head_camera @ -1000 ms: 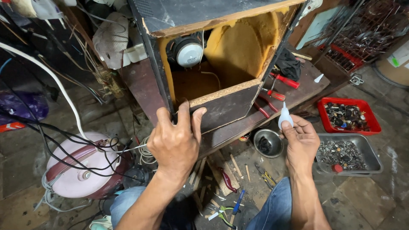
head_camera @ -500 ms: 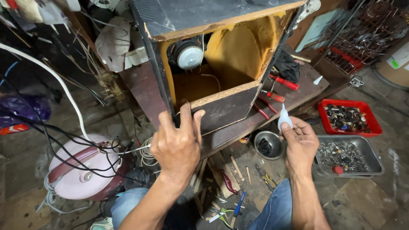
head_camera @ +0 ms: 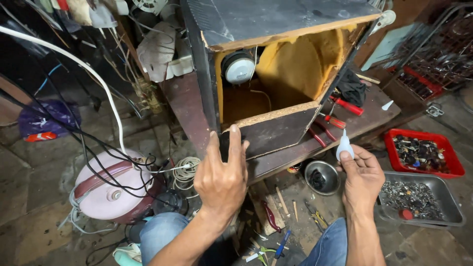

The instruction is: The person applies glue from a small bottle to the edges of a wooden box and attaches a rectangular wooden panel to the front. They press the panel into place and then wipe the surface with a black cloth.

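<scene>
A dark wooden speaker box [head_camera: 266, 74] stands open on a low wooden bench [head_camera: 187, 106], with yellow padding and a round speaker magnet [head_camera: 239, 68] inside. My left hand [head_camera: 224, 177] presses flat against the box's lower front panel [head_camera: 268, 133], fingers spread upward. My right hand [head_camera: 362, 177] holds a small white glue bottle [head_camera: 345, 146] upright, nozzle up, just right of the box's lower corner and in front of the bench edge.
Red-handled tools [head_camera: 345, 106] lie on the bench. On the floor are a small metal bowl [head_camera: 321, 176], a red tray [head_camera: 423, 152] and a grey tray [head_camera: 419, 199] of screws, a pink round appliance [head_camera: 111, 189], tangled black cables and a wire coil [head_camera: 186, 172].
The view has shifted slightly. My left hand stays on the panel; my right hand with the bottle has risen a little toward the bench edge.
</scene>
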